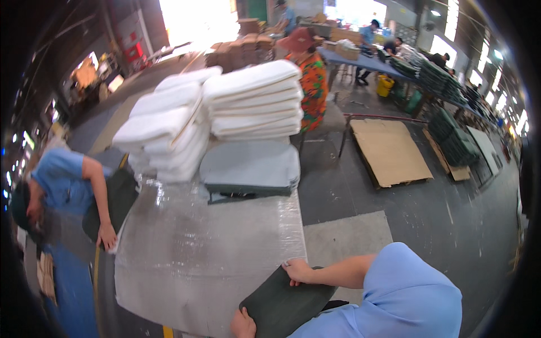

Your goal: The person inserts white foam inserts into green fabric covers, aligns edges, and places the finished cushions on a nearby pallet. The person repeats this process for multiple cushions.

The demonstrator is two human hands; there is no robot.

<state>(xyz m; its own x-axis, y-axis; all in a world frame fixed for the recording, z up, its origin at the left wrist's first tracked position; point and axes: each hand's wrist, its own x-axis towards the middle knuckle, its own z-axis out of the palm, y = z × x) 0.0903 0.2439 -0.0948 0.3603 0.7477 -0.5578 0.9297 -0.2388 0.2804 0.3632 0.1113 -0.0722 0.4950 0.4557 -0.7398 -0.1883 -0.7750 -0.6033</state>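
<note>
At the lower edge, a dark green flat piece of fabric or padding is held between my two hands, over the near right side of a table under clear plastic sheeting. My left hand grips its left edge, thumb on top, the other fingers partly hidden. My right hand is closed on its far edge, the arm reaching in from the right in a light blue sleeve. Further up the table lies a stack of grey, rounded pads with dark green sides.
Tall piles of folded white padding stand at the table's far end. A co-worker in blue bends over another dark green piece at the left. Beyond the piles is a person in a red hat. Flat cardboard lies to the right.
</note>
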